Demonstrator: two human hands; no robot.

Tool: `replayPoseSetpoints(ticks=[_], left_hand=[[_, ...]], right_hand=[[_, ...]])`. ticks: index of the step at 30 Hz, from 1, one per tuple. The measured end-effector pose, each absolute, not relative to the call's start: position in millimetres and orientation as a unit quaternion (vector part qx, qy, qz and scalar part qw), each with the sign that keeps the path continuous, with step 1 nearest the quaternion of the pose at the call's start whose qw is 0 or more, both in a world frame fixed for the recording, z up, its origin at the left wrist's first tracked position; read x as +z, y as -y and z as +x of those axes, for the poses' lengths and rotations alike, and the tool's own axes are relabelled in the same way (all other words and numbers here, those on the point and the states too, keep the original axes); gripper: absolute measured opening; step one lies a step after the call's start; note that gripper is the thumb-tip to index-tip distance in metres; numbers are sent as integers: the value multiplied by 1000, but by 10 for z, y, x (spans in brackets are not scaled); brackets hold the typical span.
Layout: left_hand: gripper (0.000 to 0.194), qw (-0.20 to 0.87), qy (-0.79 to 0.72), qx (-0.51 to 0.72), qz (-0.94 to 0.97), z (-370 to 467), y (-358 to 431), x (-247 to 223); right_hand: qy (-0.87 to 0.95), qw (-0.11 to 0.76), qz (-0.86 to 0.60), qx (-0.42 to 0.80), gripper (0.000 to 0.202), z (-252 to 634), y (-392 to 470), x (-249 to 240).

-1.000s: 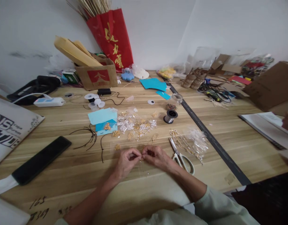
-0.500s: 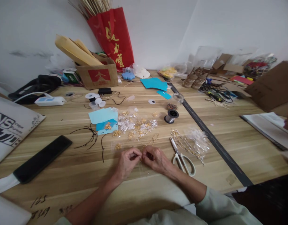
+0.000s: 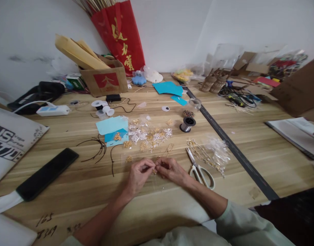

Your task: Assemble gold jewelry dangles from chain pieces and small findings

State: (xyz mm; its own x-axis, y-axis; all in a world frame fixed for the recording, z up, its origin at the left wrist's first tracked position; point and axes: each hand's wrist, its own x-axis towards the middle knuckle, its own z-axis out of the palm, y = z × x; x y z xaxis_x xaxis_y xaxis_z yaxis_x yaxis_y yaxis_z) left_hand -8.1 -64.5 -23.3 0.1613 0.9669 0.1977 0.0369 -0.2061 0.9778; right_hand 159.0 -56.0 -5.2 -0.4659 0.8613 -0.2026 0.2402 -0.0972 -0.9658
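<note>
My left hand (image 3: 139,174) and my right hand (image 3: 171,171) meet fingertip to fingertip just above the wooden table, both closed in a pinch. A small gold piece (image 3: 154,172) shows between them, with a faint thin line below it; what exactly the fingers grip is too small to tell. Just beyond my right hand lies a fine gold chain (image 3: 169,148). Piles of gold beads (image 3: 129,159) and small clear bags of silver and gold findings (image 3: 157,136) lie ahead of the hands. White-handled scissors (image 3: 200,171) rest partly spread beside my right forearm.
Right of the scissors are a beaded chain (image 3: 207,157) and crumpled plastic bags (image 3: 218,150). A wire spool (image 3: 187,124), blue paper sheets (image 3: 112,125) and black cords (image 3: 102,145) lie farther back. A black phone-like slab (image 3: 47,174) is at left; a notebook (image 3: 292,133) lies far right.
The hands keep their pinch and stay together, with only slight finger movement. The gold piece between them shows a little more clearly. The whole view has shifted slightly.
</note>
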Motion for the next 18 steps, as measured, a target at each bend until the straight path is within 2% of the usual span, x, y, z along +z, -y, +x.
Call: replayPoseSetpoints(ticks=[10, 18], left_hand=[[8, 433, -434, 502, 610, -65, 682, -189], [6, 436, -438, 503, 605, -69, 687, -211]], right_hand=[[539, 258, -434, 674, 32, 1592, 520, -49], [487, 280, -422, 712, 32, 1574, 517, -62]])
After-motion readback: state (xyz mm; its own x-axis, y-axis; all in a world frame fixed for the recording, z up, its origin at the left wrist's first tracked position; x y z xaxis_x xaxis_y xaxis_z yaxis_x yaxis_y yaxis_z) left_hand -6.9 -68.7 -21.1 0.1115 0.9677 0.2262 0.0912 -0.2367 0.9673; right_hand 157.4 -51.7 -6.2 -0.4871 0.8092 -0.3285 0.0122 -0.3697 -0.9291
